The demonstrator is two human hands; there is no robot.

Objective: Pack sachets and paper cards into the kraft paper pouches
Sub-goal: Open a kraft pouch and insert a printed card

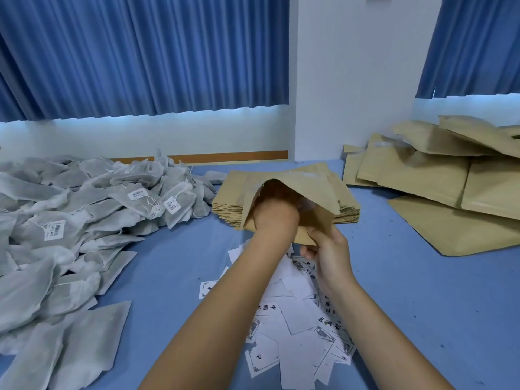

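Observation:
I hold a kraft paper pouch (306,192) tilted in the air above the table's middle, its mouth facing me. My left hand (274,218) is pushed deep into the pouch's mouth; its fingers are hidden inside. My right hand (327,254) pinches the pouch's lower edge from the right. Beneath my forearms lies a scatter of white paper cards (298,333) with black print. A large heap of grey-white sachets (73,220) with small barcode tags covers the left side. Behind the held pouch is a neat stack of flat pouches (228,204).
A loose pile of kraft pouches (450,175) lies at the back right against the white wall. The table is covered in a blue cloth (408,291). Blue curtains (140,52) hang behind, with a white pillar (351,80) between them.

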